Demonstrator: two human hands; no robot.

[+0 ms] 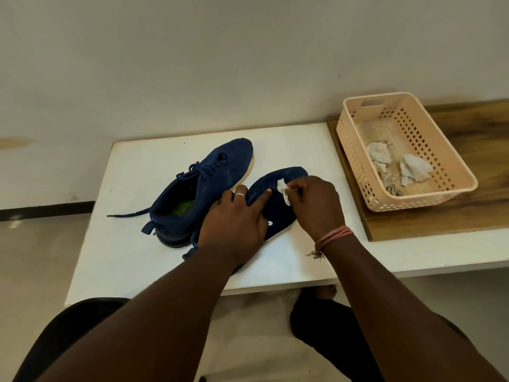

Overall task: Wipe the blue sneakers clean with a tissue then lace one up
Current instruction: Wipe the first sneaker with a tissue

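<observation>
Bare desk (132,244) lay along the left and near edges; two sneakers (203,186) filled its middle, and a basket (355,150) blocked the right side.

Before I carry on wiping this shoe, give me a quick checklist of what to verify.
1. Tissue pinched in right hand: ok.
2. Tissue touching near sneaker: ok.
3. Left hand steadying that sneaker: ok.
4. Far sneaker upright on white table, out of the way: ok.
5. Basket for used tissues on the right: ok.
6. Near sneaker's dirt gone: cannot tell, the hands cover most of it.
</observation>
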